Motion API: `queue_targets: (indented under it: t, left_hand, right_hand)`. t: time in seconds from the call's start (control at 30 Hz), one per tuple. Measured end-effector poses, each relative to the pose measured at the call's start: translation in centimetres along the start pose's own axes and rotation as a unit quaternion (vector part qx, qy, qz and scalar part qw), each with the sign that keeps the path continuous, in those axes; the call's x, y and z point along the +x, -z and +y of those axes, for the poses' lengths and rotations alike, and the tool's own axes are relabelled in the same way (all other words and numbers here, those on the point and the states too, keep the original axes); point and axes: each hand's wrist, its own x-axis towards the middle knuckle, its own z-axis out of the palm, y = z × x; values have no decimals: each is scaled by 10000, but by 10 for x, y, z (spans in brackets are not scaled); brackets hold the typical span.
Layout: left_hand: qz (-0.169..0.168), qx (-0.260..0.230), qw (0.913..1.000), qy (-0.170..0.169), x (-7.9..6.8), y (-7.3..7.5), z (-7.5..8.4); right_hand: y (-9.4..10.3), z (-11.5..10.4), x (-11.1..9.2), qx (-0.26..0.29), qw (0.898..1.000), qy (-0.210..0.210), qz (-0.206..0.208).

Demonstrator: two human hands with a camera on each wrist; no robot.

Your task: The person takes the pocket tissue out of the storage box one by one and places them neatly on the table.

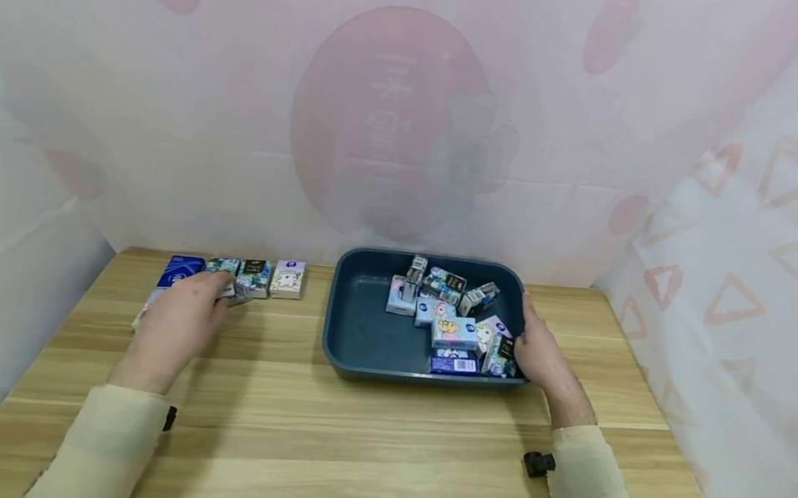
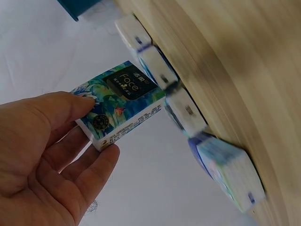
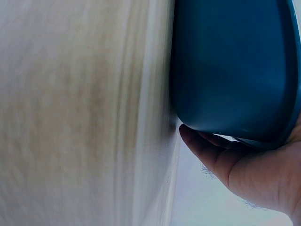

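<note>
Pinching a tissue pack (image 2: 131, 101) in the left hand (image 1: 177, 321), close to a row of packs (image 1: 287, 280) at the far left of the worktop (image 1: 342, 452). Gripping the tray (image 1: 370, 321) at its right end with the right hand (image 1: 544, 357), beside a jumbled heap of boxes (image 1: 454, 332) inside.

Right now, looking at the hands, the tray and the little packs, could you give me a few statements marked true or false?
1. The left hand pinches a small pack with "Face" printed on it. True.
2. The right hand is at the left end of the tray. False: the right hand holds the tray at its right end.
3. The tray rests on a wood-grained table. True.
4. Nothing lies inside the tray. False: several jumbled packs lie in it, mostly towards its right.
5. A row of packs stands left of the tray. True.
</note>
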Motion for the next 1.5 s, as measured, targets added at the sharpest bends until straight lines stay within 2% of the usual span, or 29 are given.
queue_targets:
  t: [0.13, 0.37, 0.63, 0.83, 1.2, 1.5]
  left_hand:
    - [59, 163, 9998, -47, -3, 2, -10]
    - [-109, 290, 9995, -29, -7, 1, -20]
    - [-150, 364, 9992, -79, -6, -6, -30]
    - [-268, 487, 9985, 28, -7, -12, -34]
    - [-554, 553, 9968, 186, -8, -15, -40]
    - [-995, 803, 9918, 50, -8, -13, -44]
  right_hand:
    - [0, 0, 0, 25, 10000, -13, -5]
    - [0, 1, 0, 17, 10000, -39, -13]
    - [0, 1, 0, 18, 10000, -27, -15]
    - [0, 0, 0, -26, 10000, -30, -5]
    - [0, -1, 0, -21, 10000, -68, -6]
    - [0, -1, 0, -16, 9999, -100, -26]
